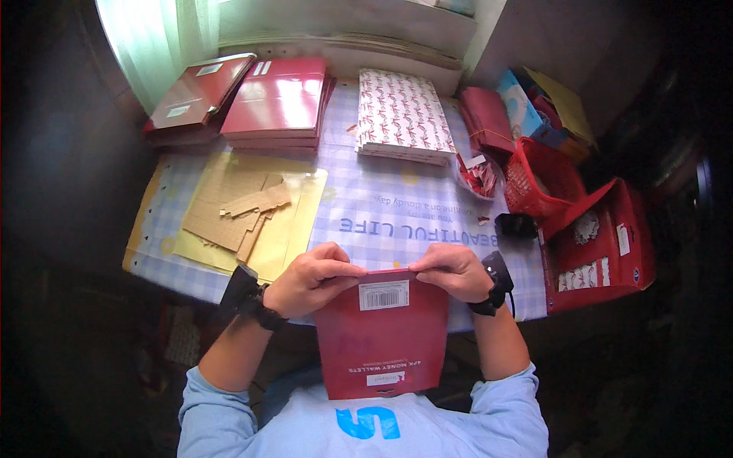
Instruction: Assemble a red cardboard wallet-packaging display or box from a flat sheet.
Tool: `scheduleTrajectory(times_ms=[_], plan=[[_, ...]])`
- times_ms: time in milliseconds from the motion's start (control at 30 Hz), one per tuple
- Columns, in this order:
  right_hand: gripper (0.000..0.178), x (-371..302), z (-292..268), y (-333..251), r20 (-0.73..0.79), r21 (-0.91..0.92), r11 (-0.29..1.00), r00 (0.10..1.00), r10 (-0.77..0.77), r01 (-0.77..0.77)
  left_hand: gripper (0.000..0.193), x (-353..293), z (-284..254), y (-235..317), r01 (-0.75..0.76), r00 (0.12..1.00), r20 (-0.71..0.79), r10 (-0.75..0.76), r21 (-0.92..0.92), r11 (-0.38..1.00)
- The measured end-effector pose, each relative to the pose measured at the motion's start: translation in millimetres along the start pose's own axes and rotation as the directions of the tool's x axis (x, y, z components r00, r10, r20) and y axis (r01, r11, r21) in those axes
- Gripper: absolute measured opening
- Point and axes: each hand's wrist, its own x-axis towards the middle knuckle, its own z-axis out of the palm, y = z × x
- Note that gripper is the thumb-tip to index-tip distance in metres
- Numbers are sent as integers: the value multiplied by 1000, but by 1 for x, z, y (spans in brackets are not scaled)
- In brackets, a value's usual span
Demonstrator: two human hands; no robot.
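Between my two hands hangs a flat red packet point(385, 332) with a white barcode label, its lower end against my shirt. At its far left corner my left hand point(317, 278) pinches the edge between thumb and fingers. My right hand point(454, 272) grips the far right corner the same way. Left of my left hand lie pieces of brown cardboard point(237, 210) on yellow sheets point(301, 229). A small black object point(515, 225) sits beyond my right hand.
Stacks of red packets point(275, 99) and a patterned stack point(401, 111) line the back of the checked tablecloth point(366, 198). To the right stand a bowl of red and white pieces point(479, 177), a red basket point(534, 183), a blue box point(527, 107) and an open red box point(634, 252).
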Motion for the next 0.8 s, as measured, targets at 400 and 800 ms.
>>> scheduleTrajectory(times_ms=[400,800], plan=[[21,2,5,-25,26,-40,999,999,18,-17,30,-9,-2,4,-3,998,67,8,-62,998],[10,83,51,-42,3,-593,791,982,-186,152,30,-83,-66,39,28,999,-21,-27,50,998]])
